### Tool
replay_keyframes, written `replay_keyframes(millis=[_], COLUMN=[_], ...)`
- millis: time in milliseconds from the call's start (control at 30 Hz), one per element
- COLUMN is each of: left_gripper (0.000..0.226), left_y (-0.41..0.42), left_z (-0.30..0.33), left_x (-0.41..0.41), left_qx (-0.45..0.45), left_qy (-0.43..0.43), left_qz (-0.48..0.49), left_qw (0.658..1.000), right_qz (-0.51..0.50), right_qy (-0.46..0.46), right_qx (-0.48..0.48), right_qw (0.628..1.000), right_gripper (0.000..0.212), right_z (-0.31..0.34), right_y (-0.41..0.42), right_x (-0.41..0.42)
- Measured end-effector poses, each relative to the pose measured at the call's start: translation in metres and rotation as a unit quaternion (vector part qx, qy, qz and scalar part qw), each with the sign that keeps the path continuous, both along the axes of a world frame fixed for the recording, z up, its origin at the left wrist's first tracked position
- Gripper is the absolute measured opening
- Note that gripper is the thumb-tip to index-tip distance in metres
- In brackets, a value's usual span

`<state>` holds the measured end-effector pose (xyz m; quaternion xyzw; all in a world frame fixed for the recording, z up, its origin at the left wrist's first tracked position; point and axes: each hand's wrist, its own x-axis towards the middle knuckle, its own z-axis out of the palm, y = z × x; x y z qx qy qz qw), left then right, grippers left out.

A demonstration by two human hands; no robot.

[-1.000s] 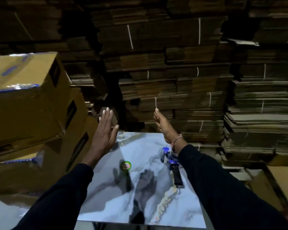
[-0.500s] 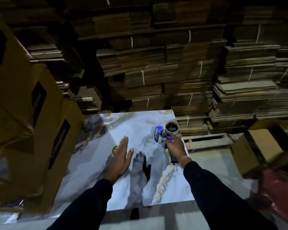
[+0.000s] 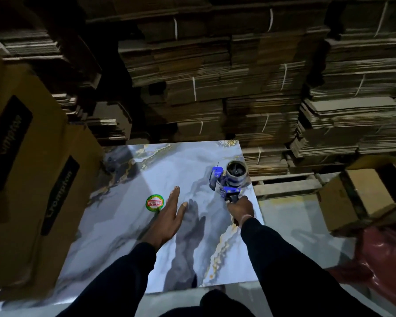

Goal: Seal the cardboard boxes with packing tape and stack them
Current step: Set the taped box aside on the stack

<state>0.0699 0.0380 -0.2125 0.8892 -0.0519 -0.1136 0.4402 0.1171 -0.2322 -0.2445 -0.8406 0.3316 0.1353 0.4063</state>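
A blue tape dispenser (image 3: 226, 179) with a roll of packing tape stands near the right edge of the marble-patterned tabletop (image 3: 128, 236). My right hand (image 3: 241, 208) grips its black handle. My left hand (image 3: 169, 213) hovers flat over the middle of the table, fingers straight, holding nothing. Stacked brown cardboard boxes (image 3: 32, 168) with black printed labels rise along the left side of the table.
A round green and red sticker (image 3: 155, 203) lies on the tabletop beside my left hand. Bundles of flat cardboard (image 3: 215, 88) fill the wall behind. An open box (image 3: 361, 195) and a red plastic bag (image 3: 389, 259) sit at the right on the floor.
The view tipped downward. Both hands dropped from raised positions; my right hand came down onto the tape dispenser and took its handle, while my left lowered flat over the table.
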Motion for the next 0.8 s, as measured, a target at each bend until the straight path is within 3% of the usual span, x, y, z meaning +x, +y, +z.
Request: replay_keyframes(millis=[200, 400, 633, 800], left_gripper=[0.065, 0.059, 0.05, 0.047], left_y=[-0.021, -0.069, -0.115, -0.128], left_z=[-0.01, -0.016, -0.034, -0.047], left_x=[0.013, 0.065, 0.138, 0.177], left_qx=[0.005, -0.026, -0.101, -0.148], left_qy=[0.045, 0.07, 0.057, 0.059], left_qz=[0.046, 0.068, 0.127, 0.164], left_qw=[0.998, 0.995, 0.985, 0.974], right_qz=[0.01, 0.017, 0.01, 0.008], right_qy=[0.007, -0.022, -0.039, -0.045], right_qx=[0.103, 0.079, 0.082, 0.07], right_qw=[0.995, 0.996, 0.996, 0.997], right_gripper=[0.021, 0.02, 0.035, 0.026], right_z=[-0.019, -0.035, -0.033, -0.033], right_y=[-0.012, -0.009, -0.006, -0.007], right_x=[0.005, 0.02, 0.053, 0.073])
